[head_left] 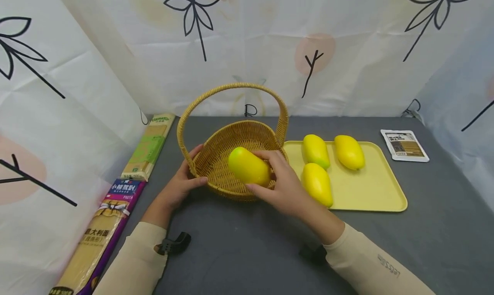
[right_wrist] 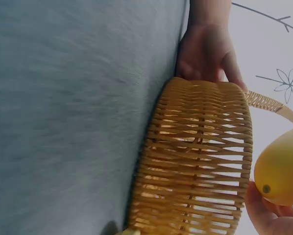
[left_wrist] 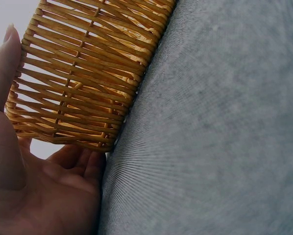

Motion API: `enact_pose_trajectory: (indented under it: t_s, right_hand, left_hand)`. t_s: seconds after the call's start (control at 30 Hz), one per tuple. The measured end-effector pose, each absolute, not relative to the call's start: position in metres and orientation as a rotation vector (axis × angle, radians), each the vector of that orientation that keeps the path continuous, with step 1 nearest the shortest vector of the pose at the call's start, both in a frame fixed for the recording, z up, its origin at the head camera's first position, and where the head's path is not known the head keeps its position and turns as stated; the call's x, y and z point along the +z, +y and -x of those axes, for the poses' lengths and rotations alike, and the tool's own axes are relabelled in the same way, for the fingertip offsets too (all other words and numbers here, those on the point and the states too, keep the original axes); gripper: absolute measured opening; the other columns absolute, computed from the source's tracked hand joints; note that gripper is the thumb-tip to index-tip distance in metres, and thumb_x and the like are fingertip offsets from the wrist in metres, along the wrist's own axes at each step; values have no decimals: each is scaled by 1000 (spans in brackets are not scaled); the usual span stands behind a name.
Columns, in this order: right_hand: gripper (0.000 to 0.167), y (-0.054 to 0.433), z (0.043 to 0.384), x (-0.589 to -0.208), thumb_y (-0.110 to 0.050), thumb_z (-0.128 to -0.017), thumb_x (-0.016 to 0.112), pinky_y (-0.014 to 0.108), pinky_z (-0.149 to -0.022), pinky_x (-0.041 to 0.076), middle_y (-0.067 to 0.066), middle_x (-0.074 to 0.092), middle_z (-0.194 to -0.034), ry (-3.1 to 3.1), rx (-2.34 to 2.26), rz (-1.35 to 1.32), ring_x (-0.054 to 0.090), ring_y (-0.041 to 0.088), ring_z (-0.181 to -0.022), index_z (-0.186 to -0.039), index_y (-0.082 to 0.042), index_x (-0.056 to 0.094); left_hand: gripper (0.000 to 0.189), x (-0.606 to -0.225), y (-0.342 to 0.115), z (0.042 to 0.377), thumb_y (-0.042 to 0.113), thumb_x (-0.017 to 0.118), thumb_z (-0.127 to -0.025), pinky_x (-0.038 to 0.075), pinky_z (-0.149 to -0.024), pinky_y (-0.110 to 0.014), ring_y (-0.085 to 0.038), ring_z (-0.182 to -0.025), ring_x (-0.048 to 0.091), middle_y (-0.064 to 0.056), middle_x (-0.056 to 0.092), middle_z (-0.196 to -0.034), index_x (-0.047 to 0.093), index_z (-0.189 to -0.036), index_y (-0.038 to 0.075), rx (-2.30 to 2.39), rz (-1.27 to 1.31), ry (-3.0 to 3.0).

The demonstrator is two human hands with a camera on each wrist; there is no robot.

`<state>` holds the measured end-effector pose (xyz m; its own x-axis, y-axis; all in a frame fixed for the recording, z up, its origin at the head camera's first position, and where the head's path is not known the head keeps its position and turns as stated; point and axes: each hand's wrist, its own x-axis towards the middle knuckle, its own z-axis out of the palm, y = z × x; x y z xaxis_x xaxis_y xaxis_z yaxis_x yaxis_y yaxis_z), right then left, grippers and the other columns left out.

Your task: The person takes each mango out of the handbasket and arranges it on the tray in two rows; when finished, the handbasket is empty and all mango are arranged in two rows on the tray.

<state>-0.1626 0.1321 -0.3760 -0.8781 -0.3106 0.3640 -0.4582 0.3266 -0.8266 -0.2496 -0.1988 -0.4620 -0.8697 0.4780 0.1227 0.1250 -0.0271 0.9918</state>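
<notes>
A woven wicker basket (head_left: 220, 158) with a tall arched handle stands on the grey table. My left hand (head_left: 180, 185) holds the basket's left end, thumb at the rim and fingers around the outside. In the left wrist view, the left fingers (left_wrist: 90, 164) reach under the basket wall's end. My right hand (head_left: 283, 185) grips a yellow mango (head_left: 248, 166) with a greenish tip, over the basket opening. From the right wrist view, the mango (right_wrist: 281, 169) shows above the basket rim. The basket floor that shows bears no fruit; part is hidden behind the mango.
A yellow tray (head_left: 370, 192) with three more mangoes (head_left: 349, 152) lies right of the basket. Farther right is a small white packet (head_left: 405, 145). Two noodle packs, one green (head_left: 148, 147) and one purple (head_left: 104, 230), line the left edge. A patterned curtain (head_left: 247, 42) hangs behind.
</notes>
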Motion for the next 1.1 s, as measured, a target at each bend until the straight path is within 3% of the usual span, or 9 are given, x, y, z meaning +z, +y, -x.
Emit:
enact_pose_trajectory:
  t_s: [0.33, 0.63, 0.87, 1.1]
  right_hand:
    - [69, 171, 129, -382, -10, -92, 89, 47, -90, 59, 6, 57, -140, -2475, 1585, -655, 58, 24, -117, -151, -8, 53]
    - [69, 215, 115, -388, -2, -98, 81, 31, -90, 58, 11, 52, -148, -2468, 1718, -464, 58, 28, -121, -156, -5, 46]
    - [69, 250, 110, -391, 3, -101, 75, 19, -92, 51, 16, 44, -152, -2430, 1729, -297, 54, 19, -124, -159, 3, 37]
    - [69, 285, 112, -402, -4, -105, 72, 16, -87, 52, 16, 40, -151, -2500, 1658, -113, 53, 13, -120, -161, 3, 32]
  left_hand:
    - [96, -461, -200, 248, 4, 74, -102, 37, -113, -30, -38, -152, 36, -15, 29, -173, 17, -177, 27, 1999, -646, 1981]
    - [95, -462, -199, 249, 4, 74, -103, 37, -113, -30, -37, -152, 36, -14, 29, -174, 18, -177, 28, 1988, -632, 1987]
    - [96, -460, -198, 249, 5, 74, -103, 38, -113, -30, -37, -154, 34, -12, 27, -174, 17, -177, 29, 1984, -632, 1983]
    - [96, -459, -198, 248, 8, 75, -103, 39, -112, -30, -37, -154, 33, -12, 27, -175, 17, -177, 30, 1976, -629, 1976]
